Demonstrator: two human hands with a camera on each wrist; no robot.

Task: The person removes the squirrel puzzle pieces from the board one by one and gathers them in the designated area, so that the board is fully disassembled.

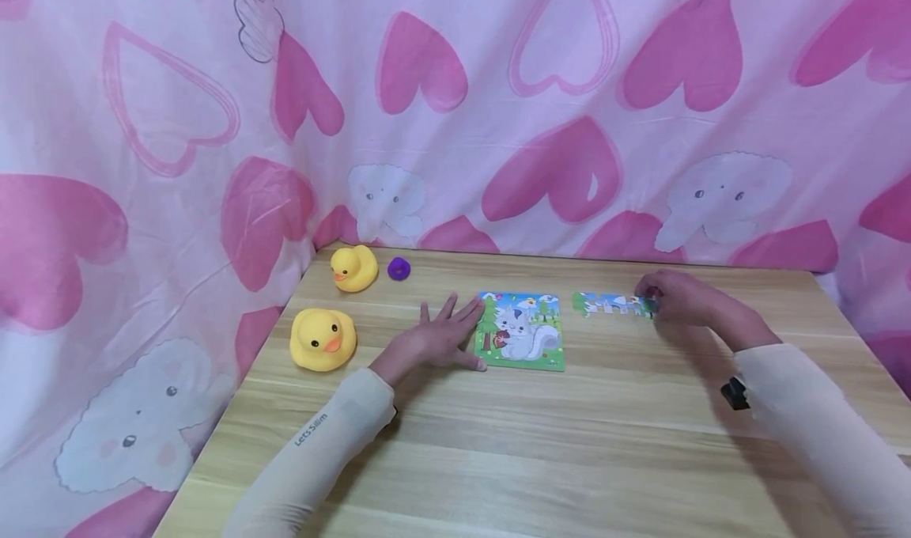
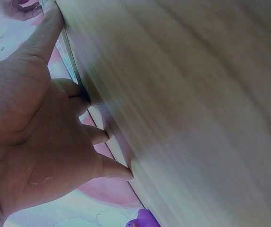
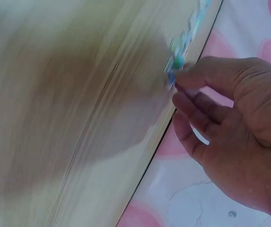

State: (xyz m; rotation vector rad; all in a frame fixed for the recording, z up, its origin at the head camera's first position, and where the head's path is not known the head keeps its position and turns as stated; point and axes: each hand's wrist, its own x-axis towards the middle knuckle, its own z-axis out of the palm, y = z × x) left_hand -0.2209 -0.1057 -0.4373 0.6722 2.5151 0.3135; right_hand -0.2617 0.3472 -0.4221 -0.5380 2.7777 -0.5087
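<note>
A square squirrel picture puzzle (image 1: 523,332) lies flat in the middle of the wooden table. My left hand (image 1: 443,340) rests at its left edge, fingers spread, with the thumb at the lower left corner. In the left wrist view the left hand's (image 2: 40,137) fingertips reach down to the tabletop. To the right of the squirrel picture is a strip of joined jigsaw pieces (image 1: 608,304). At the strip's right end my right hand (image 1: 683,299) pinches a small jigsaw piece (image 3: 170,78) between thumb and index finger; the other fingers are curled below.
Two yellow rubber ducks, one at the back (image 1: 356,269) and one nearer (image 1: 323,340), sit on the table's left side. A small purple duck (image 1: 399,269) stands beside the back one. Behind the table (image 1: 498,459) hangs a pink heart-patterned curtain (image 1: 455,142).
</note>
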